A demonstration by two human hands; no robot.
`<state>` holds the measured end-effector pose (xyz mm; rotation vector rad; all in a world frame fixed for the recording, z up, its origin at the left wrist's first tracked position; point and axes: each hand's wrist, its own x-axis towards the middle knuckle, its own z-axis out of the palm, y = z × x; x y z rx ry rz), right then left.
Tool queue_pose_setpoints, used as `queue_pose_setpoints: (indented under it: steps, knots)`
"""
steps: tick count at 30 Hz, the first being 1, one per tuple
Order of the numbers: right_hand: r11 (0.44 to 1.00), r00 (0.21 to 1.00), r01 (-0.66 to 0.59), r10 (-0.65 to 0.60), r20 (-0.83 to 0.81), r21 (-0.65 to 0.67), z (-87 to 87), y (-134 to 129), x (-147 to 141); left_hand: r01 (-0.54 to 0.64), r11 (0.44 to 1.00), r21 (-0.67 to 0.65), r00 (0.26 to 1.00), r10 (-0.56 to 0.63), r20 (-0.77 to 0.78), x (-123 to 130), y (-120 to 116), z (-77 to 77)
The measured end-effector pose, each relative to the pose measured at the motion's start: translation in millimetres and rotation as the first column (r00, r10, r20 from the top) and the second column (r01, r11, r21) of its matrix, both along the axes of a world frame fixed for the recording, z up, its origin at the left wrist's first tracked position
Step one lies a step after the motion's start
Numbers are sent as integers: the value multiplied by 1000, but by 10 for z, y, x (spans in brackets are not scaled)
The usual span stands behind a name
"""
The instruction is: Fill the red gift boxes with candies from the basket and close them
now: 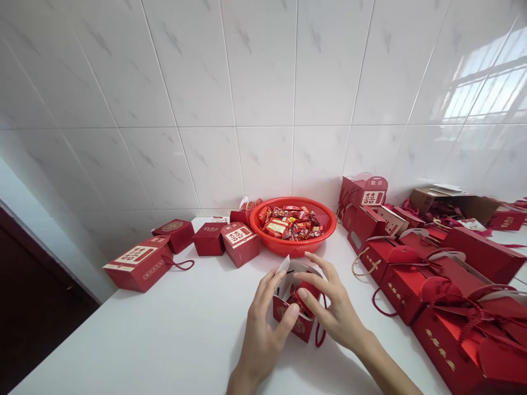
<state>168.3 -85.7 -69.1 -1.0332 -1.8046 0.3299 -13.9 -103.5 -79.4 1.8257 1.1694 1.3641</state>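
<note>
A small red gift box (302, 323) with a gold emblem stands on the table in front of me, its top flaps up. Red-wrapped sweets (295, 298) show inside it, partly covered by my fingers. My left hand (269, 312) grips the box's left side, fingers along the raised white flap and thumb at the front. Spread over the opening and right side are the fingers of my right hand (329, 302); its thumb is near the sweets. A dark red cord handle (319, 336) hangs at the box's right. Behind it sits a red plastic basket (284, 248) holding many wrapped sweets.
Red boxes, including a printed one (142, 269), stand on the white table (185, 334) at left. Rows of red gift boxes (411, 293) with cords fill the right side. Further back there is a cardboard carton (424, 203). A tiled wall (263, 164) rises behind.
</note>
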Motion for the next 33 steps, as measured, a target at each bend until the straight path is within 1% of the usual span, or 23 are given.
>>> queue_pose_setpoints:
  steps: [2, 5, 7, 10, 12, 14, 17, 20, 23, 25, 27, 29, 31, 33]
  knots:
    - [998, 1000, 26, -26, 7, -64, -40, 36, -21, -2, 1000, 0, 1000, 2, 14, 15, -16, -7]
    - [986, 995, 46, -59, -80, -161, -96, 74, -31, -13, 999, -29, 999, 14, 32, 35, -41, -31]
    - [978, 988, 17, -48, -146, -206, -104, 73, -17, -6, 999, -45, 1000, 7, 21, 40, -51, -32]
    - [966, 967, -70, 5, -253, -249, -79, 51, 24, 4, 998, -57, 1000, -6, -23, 44, -47, 17]
    - [955, 950, -127, 39, -310, -270, -57, 40, 52, -20, 998, -67, 999, 17, -45, 60, -28, 71]
    - [947, 945, -157, 62, -321, -279, -47, 33, 68, -65, 995, -79, 996, 60, -60, 93, 1, 122]
    - [958, 949, -171, 97, -301, -232, -70, 18, 66, -129, 990, -57, 988, 123, -89, 171, 53, 151]
    - [962, 948, -180, 114, -298, -206, -131, -3, 61, -169, 985, -34, 982, 166, -95, 246, 98, 111]
    - [945, 936, -202, 108, -335, -257, -175, -20, 97, -179, 982, -59, 982, 175, -77, 279, 127, 48]
    - [942, 931, -189, 82, -356, -277, -171, -30, 140, -181, 981, -76, 982, 176, -67, 277, 135, 25]
    - [954, 947, -142, 53, -318, -264, -149, -43, 177, -174, 981, -91, 983, 168, -72, 269, 135, 24]
    - [965, 974, -101, 46, -221, -242, -133, -63, 191, -169, 980, -103, 983, 160, -90, 261, 132, 37]
    - [970, 991, -89, 63, -119, -225, -138, -89, 182, -162, 979, -124, 983, 148, -110, 251, 133, 55]
    - [975, 996, -77, 68, -53, -210, -153, -111, 162, -137, 978, -157, 985, 117, -129, 236, 149, 83]
